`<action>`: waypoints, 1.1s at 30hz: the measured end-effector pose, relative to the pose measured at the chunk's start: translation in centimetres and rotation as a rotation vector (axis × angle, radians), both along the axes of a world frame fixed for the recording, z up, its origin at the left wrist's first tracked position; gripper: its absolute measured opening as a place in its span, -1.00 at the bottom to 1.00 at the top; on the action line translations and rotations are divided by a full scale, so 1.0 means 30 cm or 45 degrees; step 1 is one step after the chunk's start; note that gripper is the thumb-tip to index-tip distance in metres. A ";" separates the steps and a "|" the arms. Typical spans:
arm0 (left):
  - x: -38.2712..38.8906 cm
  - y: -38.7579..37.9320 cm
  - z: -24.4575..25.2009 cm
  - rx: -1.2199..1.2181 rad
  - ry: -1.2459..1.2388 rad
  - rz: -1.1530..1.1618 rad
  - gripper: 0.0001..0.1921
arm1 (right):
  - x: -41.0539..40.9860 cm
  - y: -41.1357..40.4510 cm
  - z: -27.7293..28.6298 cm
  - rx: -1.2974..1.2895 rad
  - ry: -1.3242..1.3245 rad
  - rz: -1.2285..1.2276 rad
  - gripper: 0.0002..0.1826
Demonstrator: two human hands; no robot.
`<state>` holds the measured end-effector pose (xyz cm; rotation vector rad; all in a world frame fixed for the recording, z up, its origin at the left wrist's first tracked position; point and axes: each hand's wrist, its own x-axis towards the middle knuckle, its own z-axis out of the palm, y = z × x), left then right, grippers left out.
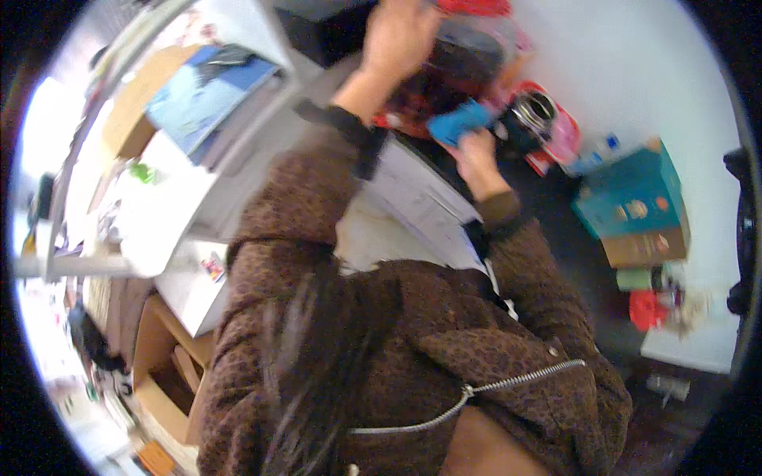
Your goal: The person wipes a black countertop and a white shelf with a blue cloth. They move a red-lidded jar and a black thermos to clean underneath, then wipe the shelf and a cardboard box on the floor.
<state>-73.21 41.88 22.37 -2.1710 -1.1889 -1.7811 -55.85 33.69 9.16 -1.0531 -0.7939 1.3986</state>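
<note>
A blue cloth (459, 122) is gripped in my right hand (478, 159) above the dark countertop (550, 244). Just beyond the cloth stands a see-through bag or container (470, 53) with dark and red contents and a red top (476, 6). My left hand (400, 38) reaches up beside that container, near its red top. Blur hides the left fingertips, so whether they hold or touch anything is unclear. To the right of the cloth is a shiny metal-rimmed vessel (539, 110) with red and pink items around it.
Teal-and-brown boxes (637, 202) stand along the wall on the right, with a red item (647, 309) beyond. A white cabinet front (417, 190) lies below the counter's edge. On the left are a shelf with a blue box (208, 101) and an open cardboard box (172, 369).
</note>
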 end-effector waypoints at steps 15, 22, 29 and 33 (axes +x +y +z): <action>-0.545 -0.682 0.242 -0.243 0.112 0.506 -0.65 | 0.408 -0.211 -0.020 0.529 -0.901 0.707 -0.73; -0.980 -0.961 0.475 -0.295 0.548 1.602 -0.23 | 0.457 -0.281 -0.079 0.456 -0.879 0.646 -0.77; -1.192 -0.784 0.486 -0.694 0.541 1.213 0.00 | 0.382 -0.335 -0.019 0.369 -0.897 0.716 -0.78; -1.213 -0.699 0.476 -0.911 0.564 1.011 -0.07 | 0.374 -0.352 -0.013 0.383 -0.927 0.660 -0.76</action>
